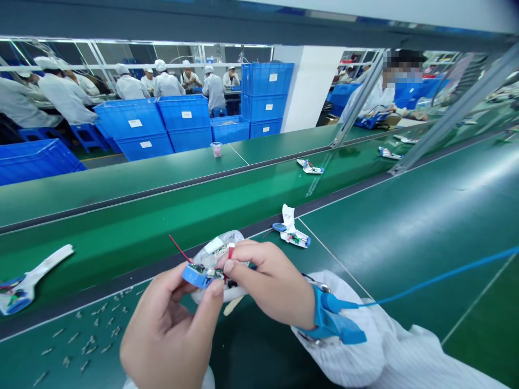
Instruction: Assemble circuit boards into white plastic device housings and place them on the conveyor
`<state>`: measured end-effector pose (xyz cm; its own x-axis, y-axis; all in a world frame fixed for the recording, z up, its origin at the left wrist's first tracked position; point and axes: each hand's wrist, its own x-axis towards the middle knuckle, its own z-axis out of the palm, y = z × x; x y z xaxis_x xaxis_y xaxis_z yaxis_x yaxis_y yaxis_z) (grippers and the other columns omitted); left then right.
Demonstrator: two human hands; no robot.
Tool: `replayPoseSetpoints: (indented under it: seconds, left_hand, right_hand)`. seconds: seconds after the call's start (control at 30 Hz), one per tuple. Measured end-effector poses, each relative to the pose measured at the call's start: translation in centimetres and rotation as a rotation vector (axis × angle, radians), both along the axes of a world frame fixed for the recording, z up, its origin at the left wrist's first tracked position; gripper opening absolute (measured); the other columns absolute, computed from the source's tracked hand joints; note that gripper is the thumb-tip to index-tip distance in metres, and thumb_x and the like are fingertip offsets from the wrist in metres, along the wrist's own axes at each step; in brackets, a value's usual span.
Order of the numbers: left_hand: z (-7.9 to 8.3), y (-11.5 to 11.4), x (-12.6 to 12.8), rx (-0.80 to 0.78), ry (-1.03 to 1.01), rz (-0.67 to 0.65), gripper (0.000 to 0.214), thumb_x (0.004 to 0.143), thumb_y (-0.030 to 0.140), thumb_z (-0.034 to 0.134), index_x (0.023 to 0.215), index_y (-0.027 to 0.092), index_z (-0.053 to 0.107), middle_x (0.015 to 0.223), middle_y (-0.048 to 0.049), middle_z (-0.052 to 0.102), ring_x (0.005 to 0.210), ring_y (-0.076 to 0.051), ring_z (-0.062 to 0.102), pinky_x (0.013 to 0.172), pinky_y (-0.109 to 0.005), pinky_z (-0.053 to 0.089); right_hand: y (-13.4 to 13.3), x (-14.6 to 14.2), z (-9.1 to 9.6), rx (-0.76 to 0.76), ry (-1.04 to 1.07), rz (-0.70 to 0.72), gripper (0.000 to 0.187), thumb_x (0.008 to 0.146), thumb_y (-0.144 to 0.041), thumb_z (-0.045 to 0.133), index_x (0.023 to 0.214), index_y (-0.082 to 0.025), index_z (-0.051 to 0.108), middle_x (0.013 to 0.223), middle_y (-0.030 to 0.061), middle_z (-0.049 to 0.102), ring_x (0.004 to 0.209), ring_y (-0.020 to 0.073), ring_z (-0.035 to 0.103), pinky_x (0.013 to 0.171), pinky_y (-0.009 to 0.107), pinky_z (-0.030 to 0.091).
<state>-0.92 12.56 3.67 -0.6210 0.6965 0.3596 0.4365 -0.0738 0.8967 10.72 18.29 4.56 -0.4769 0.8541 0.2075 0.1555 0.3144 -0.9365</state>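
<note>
Close in: one clear plastic shell (214,254), with a blue rim piece (197,276), a small circuit board (198,268) and one red wire (179,248), held above the bench.
Left hand (170,340): curled, thumb and fingers pinching the shell's blue end.
Right hand (267,283): half closed, fingertips pressed on the shell; one blue wrist strap (330,319) with a blue cord (438,275).
Beside them: dozens of slim metal pins (85,343); four white-and-blue units (294,229) on one green conveyor belt (121,254).

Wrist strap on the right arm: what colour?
The wrist strap is bright blue, its cord too; head view shows it best.
</note>
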Motion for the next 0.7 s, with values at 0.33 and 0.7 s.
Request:
replayPoseSetpoints:
  seconds: [0.33, 0.7]
  left_hand:
    - [-0.3, 0.4, -0.3, -0.059, 0.508, -0.219, 0.014, 0.079, 0.036, 0.057, 0.083, 0.024, 0.063, 0.079, 0.0003, 0.070, 0.079, -0.019, 0.066, 0.066, -0.027, 0.050]
    - [0.6, -0.7, 0.5, -0.211, 0.099, -0.170, 0.039, 0.088, 0.052, 0.041, 0.108, 0.023, 0.058, 0.089, -0.0003, 0.066, 0.066, -0.014, 0.059, 0.054, -0.023, 0.041]
  right_hand:
    - [0.1, -0.6, 0.0, 0.245, -0.036, -0.339, 0.020, 0.088, -0.014, 0.045, 0.075, -0.019, 0.060, 0.082, 0.0002, 0.064, 0.093, 0.0152, 0.054, 0.085, 0.030, 0.034]
    - [1.0, 1.1, 2.3, 0.321, 0.003, 0.117, 0.029, 0.085, -0.013, 0.047, 0.056, -0.016, 0.044, 0.054, -0.0041, 0.044, 0.061, 0.0091, 0.041, 0.076, 0.025, 0.034]
